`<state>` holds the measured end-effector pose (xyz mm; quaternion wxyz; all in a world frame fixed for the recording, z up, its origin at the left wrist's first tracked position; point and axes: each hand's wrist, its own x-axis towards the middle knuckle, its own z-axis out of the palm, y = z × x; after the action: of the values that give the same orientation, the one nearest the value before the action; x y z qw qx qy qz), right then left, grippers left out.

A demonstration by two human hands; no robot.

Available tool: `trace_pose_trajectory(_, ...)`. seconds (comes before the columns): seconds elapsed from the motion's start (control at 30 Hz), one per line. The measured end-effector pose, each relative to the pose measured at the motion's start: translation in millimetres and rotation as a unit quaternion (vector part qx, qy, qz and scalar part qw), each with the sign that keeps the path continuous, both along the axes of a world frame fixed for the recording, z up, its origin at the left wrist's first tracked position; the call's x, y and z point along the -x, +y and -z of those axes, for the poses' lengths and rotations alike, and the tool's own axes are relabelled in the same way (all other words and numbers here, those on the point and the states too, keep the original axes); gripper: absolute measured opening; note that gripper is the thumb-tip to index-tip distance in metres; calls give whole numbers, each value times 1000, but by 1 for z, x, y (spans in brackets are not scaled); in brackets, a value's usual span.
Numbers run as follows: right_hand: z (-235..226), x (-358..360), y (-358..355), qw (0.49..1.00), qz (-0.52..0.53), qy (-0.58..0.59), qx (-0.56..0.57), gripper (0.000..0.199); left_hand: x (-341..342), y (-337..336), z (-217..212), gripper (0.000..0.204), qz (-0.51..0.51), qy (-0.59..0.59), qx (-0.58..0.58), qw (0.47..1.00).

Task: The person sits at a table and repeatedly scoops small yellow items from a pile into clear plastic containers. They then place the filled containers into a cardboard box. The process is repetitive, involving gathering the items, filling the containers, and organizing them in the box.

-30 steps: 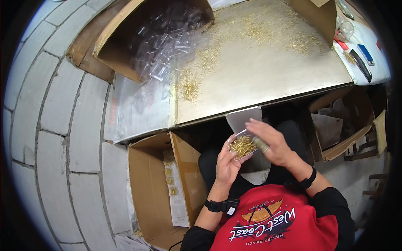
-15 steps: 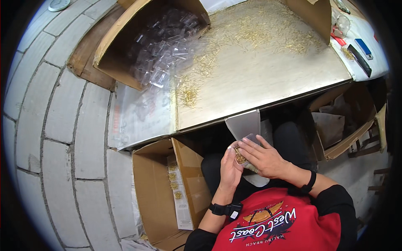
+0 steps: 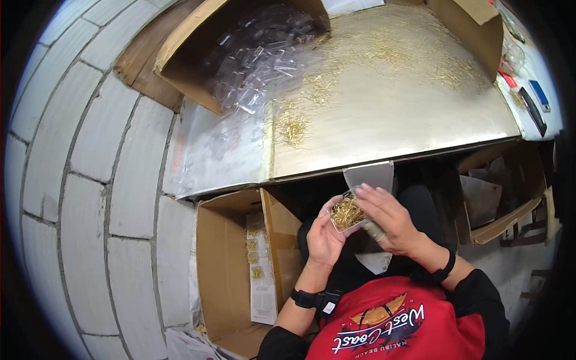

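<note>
Above my lap, my left hand (image 3: 327, 240) is closed around a small clear plastic box (image 3: 336, 229). Thin gold-coloured metal pins (image 3: 347, 211) fill the box in a loose heap. My right hand (image 3: 390, 219) is at the box's right side, fingers stretched out and slightly blurred, the fingertips by its upper right edge. Under that hand shows a pale, wrapped-looking piece (image 3: 373, 231); whether it is a covered thumb or a separate thing I cannot make out.
Ahead stands a worktable (image 3: 384, 129) strewn with gold pins. A tipped cardboard box (image 3: 189, 51) of clear plastic boxes (image 3: 258, 66) lies at its left. Below stands another carton (image 3: 225, 264) with filled boxes (image 3: 255, 258) inside. At right are a blue case (image 3: 539, 96) and another carton (image 3: 480, 231).
My right hand has slid off the top of the box toward the right, uncovering the pins. My left hand still holds the box. The whole view has shifted slightly.
</note>
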<state>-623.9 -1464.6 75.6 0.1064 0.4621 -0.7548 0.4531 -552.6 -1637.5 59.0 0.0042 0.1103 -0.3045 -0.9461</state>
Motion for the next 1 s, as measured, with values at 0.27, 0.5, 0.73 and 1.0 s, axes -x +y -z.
trace_pose_trajectory(0.27,9,6,-2,994,57,-82,48,38,-10,-63,-65,44,-42,23,89,995)
trace_pose_trajectory(0.5,23,3,-8,988,26,-148,26,45,-70,-158,-73,35,-188,-57,260,945)
trace_pose_trajectory(0.73,22,-9,-27,983,28,-179,-42,46,-201,-257,-21,28,-366,-59,190,909)
trace_pose_trajectory(1.0,16,-18,-65,981,-30,-139,-132,48,-327,-278,158,36,-452,-318,82,830)
